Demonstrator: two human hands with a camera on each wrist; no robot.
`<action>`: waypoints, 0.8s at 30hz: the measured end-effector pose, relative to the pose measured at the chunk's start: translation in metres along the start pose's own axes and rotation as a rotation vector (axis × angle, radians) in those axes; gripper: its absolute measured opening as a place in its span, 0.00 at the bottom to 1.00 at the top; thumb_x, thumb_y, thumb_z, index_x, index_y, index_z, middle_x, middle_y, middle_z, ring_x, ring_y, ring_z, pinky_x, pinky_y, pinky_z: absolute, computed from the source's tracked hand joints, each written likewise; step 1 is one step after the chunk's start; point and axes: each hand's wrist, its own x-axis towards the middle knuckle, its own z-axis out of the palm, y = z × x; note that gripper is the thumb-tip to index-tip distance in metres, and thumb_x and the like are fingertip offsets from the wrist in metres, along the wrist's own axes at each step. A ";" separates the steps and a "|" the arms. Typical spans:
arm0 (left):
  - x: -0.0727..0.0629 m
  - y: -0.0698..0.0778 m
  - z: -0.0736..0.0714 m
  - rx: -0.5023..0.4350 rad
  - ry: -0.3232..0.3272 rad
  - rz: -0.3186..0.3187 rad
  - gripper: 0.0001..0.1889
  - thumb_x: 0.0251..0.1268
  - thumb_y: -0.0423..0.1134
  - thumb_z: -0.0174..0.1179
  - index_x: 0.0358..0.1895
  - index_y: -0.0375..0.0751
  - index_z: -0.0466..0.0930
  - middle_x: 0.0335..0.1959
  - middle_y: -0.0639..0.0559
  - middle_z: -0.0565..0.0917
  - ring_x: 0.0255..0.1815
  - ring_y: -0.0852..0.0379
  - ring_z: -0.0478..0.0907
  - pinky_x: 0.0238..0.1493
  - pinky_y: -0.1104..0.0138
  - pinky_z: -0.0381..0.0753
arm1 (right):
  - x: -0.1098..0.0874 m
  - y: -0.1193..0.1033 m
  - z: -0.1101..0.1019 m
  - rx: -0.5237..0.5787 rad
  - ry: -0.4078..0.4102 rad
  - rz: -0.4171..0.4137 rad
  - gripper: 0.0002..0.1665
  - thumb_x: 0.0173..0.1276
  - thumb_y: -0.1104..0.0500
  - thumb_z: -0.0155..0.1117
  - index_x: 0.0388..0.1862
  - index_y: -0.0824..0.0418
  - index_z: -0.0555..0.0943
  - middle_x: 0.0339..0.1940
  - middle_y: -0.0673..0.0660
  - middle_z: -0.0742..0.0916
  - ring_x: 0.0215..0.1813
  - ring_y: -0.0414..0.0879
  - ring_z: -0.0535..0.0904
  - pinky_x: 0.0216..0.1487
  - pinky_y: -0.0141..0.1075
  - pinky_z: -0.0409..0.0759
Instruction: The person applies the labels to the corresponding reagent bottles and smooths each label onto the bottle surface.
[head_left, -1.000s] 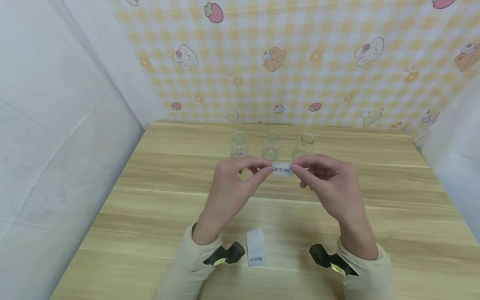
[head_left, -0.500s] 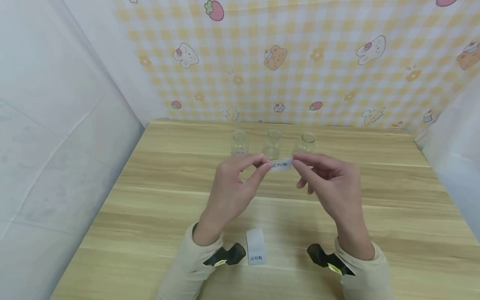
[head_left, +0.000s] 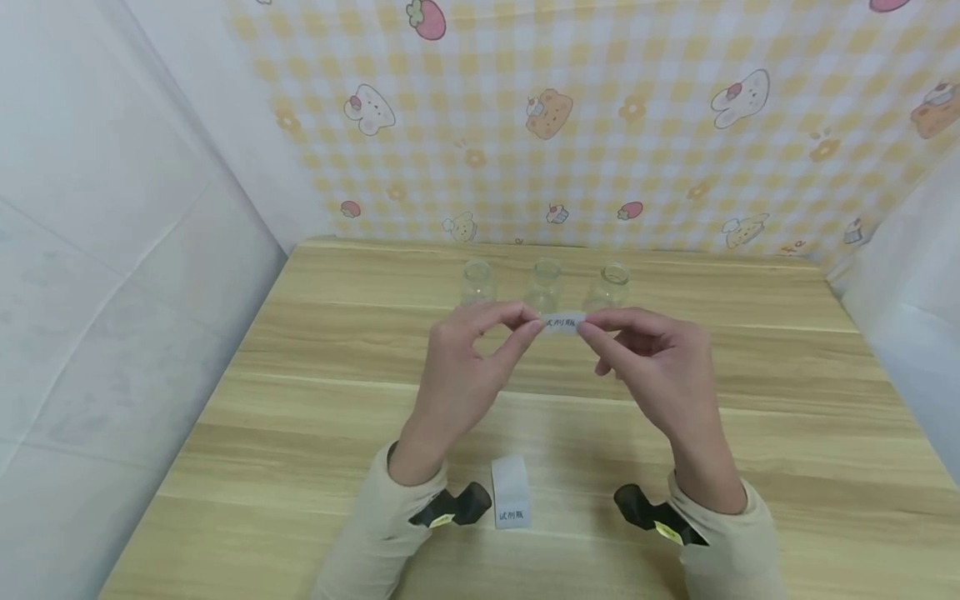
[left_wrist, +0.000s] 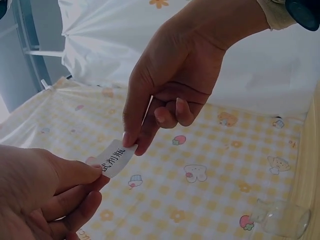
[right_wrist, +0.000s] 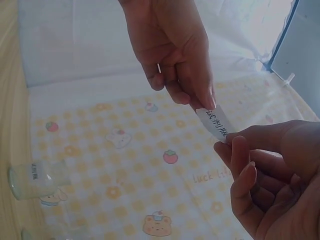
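Note:
A small white label [head_left: 561, 322] printed with black characters is stretched between both hands, bowed slightly. My left hand [head_left: 468, 367] pinches its left end between thumb and index finger. At the other end, the thumb and index finger of my right hand [head_left: 660, 367] do the same. Both wrist views show the label [left_wrist: 115, 159] held up in the air. Behind the hands stand three clear glass bottles: the left bottle [head_left: 477, 282], the middle bottle [head_left: 546, 283] and the right bottle [head_left: 611, 286]. Printed characters show on one bottle [right_wrist: 37, 180] in the right wrist view.
A white paper strip [head_left: 512, 492] with the same kind of print lies on the wooden table [head_left: 300, 417] between the forearms. A yellow checked cloth [head_left: 480, 125] hangs behind the table, and a white sheet [head_left: 112, 292] hangs at the left.
Both hands have raised the label slightly toward the bottles. It tilted briefly half a second ago and is now about level and more bowed.

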 end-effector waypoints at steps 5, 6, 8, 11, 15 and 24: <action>0.001 -0.001 0.003 -0.010 0.035 -0.028 0.05 0.63 0.31 0.74 0.40 0.38 0.90 0.35 0.52 0.90 0.41 0.60 0.83 0.52 0.59 0.77 | 0.001 0.002 0.000 0.007 -0.002 -0.021 0.03 0.65 0.71 0.74 0.36 0.65 0.90 0.28 0.49 0.89 0.18 0.42 0.78 0.16 0.30 0.66; 0.001 -0.002 0.004 -0.012 0.042 -0.035 0.05 0.63 0.31 0.74 0.40 0.38 0.90 0.35 0.51 0.90 0.41 0.60 0.83 0.53 0.59 0.77 | 0.002 0.003 0.000 0.008 -0.002 -0.023 0.03 0.65 0.71 0.74 0.36 0.65 0.90 0.28 0.49 0.89 0.18 0.42 0.78 0.16 0.30 0.66; 0.001 -0.004 0.005 -0.016 0.053 -0.053 0.07 0.63 0.32 0.74 0.42 0.37 0.89 0.36 0.51 0.91 0.42 0.60 0.85 0.56 0.59 0.77 | 0.002 0.003 0.001 0.006 -0.001 -0.020 0.03 0.65 0.71 0.74 0.36 0.65 0.91 0.27 0.49 0.89 0.18 0.42 0.78 0.16 0.30 0.66; 0.002 -0.006 0.007 -0.026 0.064 -0.070 0.09 0.63 0.33 0.74 0.45 0.37 0.89 0.37 0.51 0.91 0.43 0.60 0.85 0.58 0.58 0.77 | 0.004 0.005 0.001 -0.006 -0.001 -0.012 0.03 0.65 0.70 0.74 0.36 0.65 0.91 0.27 0.48 0.89 0.18 0.42 0.79 0.16 0.30 0.67; 0.005 -0.014 0.010 -0.023 0.058 -0.082 0.07 0.64 0.34 0.73 0.43 0.39 0.91 0.36 0.53 0.91 0.42 0.61 0.84 0.55 0.57 0.77 | 0.008 0.011 0.002 -0.034 0.004 -0.003 0.01 0.66 0.68 0.75 0.36 0.64 0.91 0.26 0.46 0.89 0.18 0.42 0.78 0.16 0.30 0.65; 0.017 -0.062 0.033 -0.003 0.001 -0.263 0.05 0.68 0.39 0.71 0.41 0.42 0.91 0.34 0.55 0.90 0.40 0.59 0.81 0.45 0.62 0.69 | 0.031 0.067 0.013 -0.079 -0.046 0.081 0.08 0.70 0.60 0.73 0.39 0.65 0.90 0.32 0.56 0.90 0.22 0.42 0.82 0.20 0.29 0.73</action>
